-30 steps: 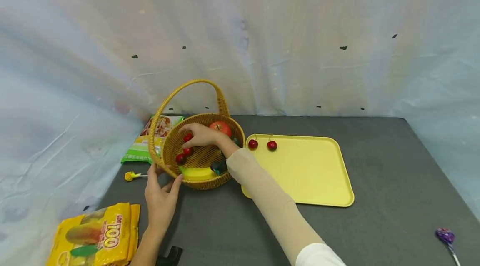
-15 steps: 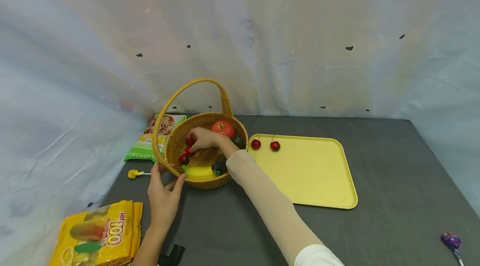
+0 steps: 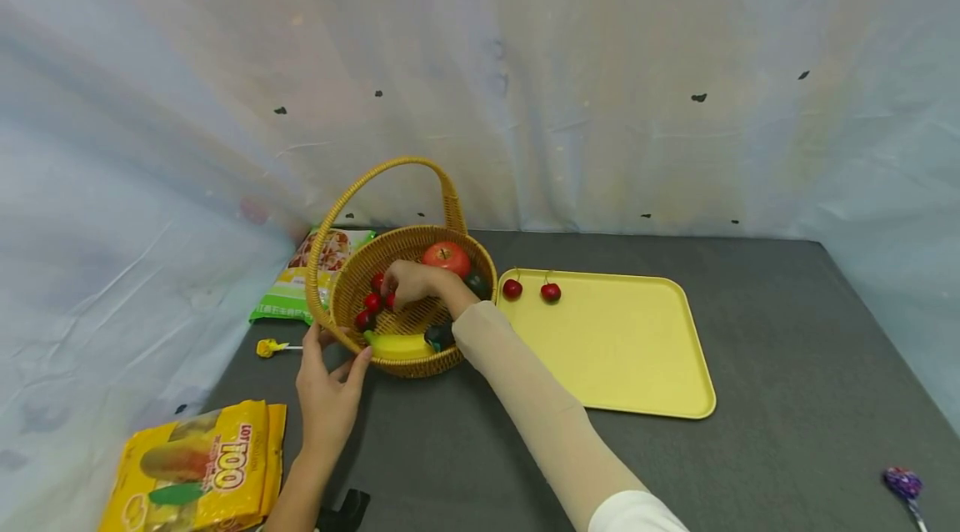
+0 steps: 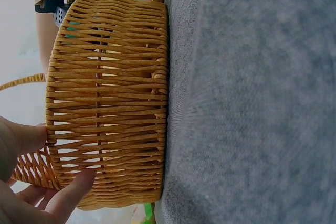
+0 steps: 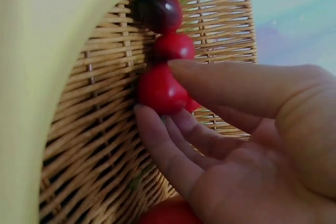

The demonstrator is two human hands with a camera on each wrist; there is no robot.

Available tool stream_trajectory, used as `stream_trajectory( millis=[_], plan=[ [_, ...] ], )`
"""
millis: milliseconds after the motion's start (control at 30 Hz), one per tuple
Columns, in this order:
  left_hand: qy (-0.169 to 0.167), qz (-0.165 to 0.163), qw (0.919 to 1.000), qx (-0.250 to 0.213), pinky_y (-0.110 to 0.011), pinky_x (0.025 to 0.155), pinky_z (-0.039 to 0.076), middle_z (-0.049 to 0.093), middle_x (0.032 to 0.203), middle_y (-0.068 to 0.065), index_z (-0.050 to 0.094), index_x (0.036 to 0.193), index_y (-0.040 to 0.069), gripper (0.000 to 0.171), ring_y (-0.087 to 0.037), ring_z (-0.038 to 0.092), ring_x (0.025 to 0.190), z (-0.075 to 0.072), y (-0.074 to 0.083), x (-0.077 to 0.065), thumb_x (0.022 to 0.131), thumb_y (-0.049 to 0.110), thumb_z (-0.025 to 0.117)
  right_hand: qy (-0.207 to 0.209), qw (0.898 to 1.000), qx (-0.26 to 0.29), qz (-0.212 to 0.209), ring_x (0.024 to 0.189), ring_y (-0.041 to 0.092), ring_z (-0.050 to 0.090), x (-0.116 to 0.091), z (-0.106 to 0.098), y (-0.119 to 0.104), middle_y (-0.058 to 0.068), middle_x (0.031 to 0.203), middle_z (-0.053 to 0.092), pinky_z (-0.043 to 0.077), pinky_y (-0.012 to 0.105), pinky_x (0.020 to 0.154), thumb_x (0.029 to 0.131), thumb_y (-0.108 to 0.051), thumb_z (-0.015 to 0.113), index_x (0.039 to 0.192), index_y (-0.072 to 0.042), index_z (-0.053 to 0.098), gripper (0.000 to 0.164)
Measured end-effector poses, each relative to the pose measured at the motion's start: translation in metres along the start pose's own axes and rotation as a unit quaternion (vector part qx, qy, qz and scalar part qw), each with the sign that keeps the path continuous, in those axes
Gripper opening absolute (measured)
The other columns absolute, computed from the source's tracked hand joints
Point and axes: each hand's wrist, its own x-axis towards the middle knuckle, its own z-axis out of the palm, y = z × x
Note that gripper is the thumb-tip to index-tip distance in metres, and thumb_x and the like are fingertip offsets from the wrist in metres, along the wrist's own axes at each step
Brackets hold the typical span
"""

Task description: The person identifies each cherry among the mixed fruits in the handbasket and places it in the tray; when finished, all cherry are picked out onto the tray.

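Observation:
A woven wicker basket (image 3: 480,298) with a tall arched handle holds fruit. My left hand (image 3: 328,394) grips its near-left rim at the handle's base, thumb on the rim and fingers against the outer weave (image 4: 110,103). Inside the basket, my right hand (image 3: 414,280) pinches a red cherry (image 5: 160,88) between thumb and fingers. Other cherries (image 3: 365,320) lie along the left wall close to those fingertips. A banana (image 3: 397,346) lies at the near side, with a red apple (image 3: 447,257) at the back. Partly hidden dark green fruit (image 3: 477,283) sits to the right.
A yellow tray (image 3: 622,348) right of the basket bears two cherries (image 3: 551,292). A green snack bag (image 3: 281,298) lies behind left, with a yellow lollipop (image 3: 268,348) before it. A yellow mango-printed packet (image 3: 195,465) is front left; a purple lollipop (image 3: 902,482) lies far right.
My right hand moves slightly right within the basket, from over the left-wall cherries, and now has a cherry between its fingertips. The left hand keeps its grip on the rim.

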Motion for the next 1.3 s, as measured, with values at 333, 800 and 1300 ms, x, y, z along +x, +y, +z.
stream_trajectory(
  millis=[333, 800, 1300],
  plan=[
    [-0.001, 0.004, 1.0, 0.003, -0.006, 0.079, 0.05, 0.049, 0.129, -0.022, 0.031, 0.153, 0.002, 0.079, -0.03, 0.051, 0.123, -0.001, 0.001, 0.0, 0.087, -0.002, 0.074, -0.034, 0.999, -0.028, 0.0, 0.068, 0.013, 0.048, 0.003, 0.006, 0.004, 0.003, 0.086, 0.06, 0.046, 0.024, 0.06, 0.087, 0.001, 0.074, 0.099, -0.001, 0.07, 0.013],
    [0.0, 0.009, 0.9999, -0.012, -0.005, 0.079, 0.05, 0.051, 0.125, -0.025, 0.034, 0.151, 0.0, 0.075, -0.034, 0.052, 0.12, -0.002, 0.005, -0.001, 0.087, -0.005, 0.073, 0.016, 0.985, 0.121, -0.123, 0.096, 0.038, 0.065, -0.051, -0.036, 0.013, 0.015, 0.106, 0.067, 0.06, 0.045, 0.083, 0.091, -0.001, 0.072, 0.121, 0.006, 0.066, 0.031],
    [0.001, -0.002, 1.0, -0.001, -0.005, 0.079, 0.049, 0.048, 0.129, -0.03, 0.033, 0.15, -0.005, 0.074, -0.036, 0.05, 0.122, -0.003, 0.021, 0.0, 0.086, -0.01, 0.072, 0.231, 0.956, 0.18, -0.03, 0.098, 0.035, 0.066, -0.182, -0.08, 0.128, 0.014, 0.107, 0.069, 0.057, 0.045, 0.087, 0.088, -0.011, 0.077, 0.114, -0.001, 0.07, 0.029]
  ],
)
